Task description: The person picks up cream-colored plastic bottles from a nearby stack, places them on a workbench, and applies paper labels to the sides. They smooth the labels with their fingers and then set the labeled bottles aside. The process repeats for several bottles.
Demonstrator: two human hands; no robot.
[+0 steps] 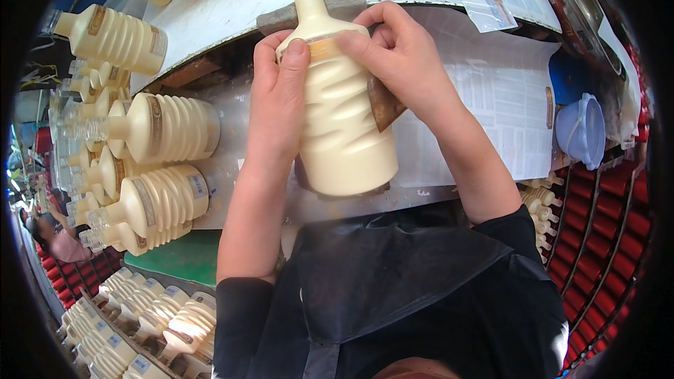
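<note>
A cream bottle [345,140] with a wavy, ribbed body and a clear glass neck stands out in the middle, neck pointing away from me. Around its shoulder runs a golden label band [323,49]. My left hand [279,77] grips the bottle's left side, thumb pressed at the band's left end. On the other side, my right hand [397,52] has its thumb on the band and its fingers curled by the shoulder. A brown pointed piece [385,104] shows beside the bottle below my right hand; its kind is unclear. Grey cloth padding [277,20] lies behind the neck.
Several similar bottles [172,126] lie stacked at the left, more [144,302] at the lower left. Printed label sheets [484,105] cover the table's right. A pale blue bucket [584,132] stands at the right, near racks of red items [597,238]. Another person [67,238] is far left.
</note>
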